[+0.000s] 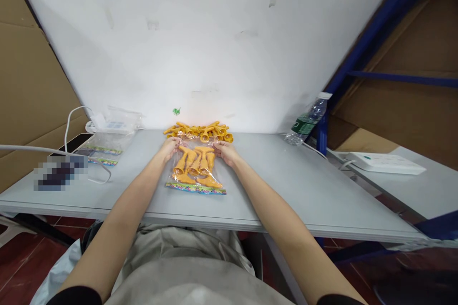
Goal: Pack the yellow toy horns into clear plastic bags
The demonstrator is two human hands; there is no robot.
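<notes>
A clear plastic bag (196,188) with a colourful printed strip along its near edge lies flat on the table in front of me. Inside it show several orange-yellow plastic pieces (195,164) with hollow, flared ends. My left hand (171,147) pinches the bag's far left corner. At the far right corner, my right hand (225,150) grips the bag the same way. Just beyond the bag, a pile of matching orange-yellow pieces (203,129) rests near the white wall.
Flat clear bags (103,150) with printed strips lie at the left, near a white cable (32,148) and a pixelated item (60,173). A plastic bottle (308,120) leans at the back right. Beyond it sits a white power strip (388,163). Cardboard (28,81) borders the left.
</notes>
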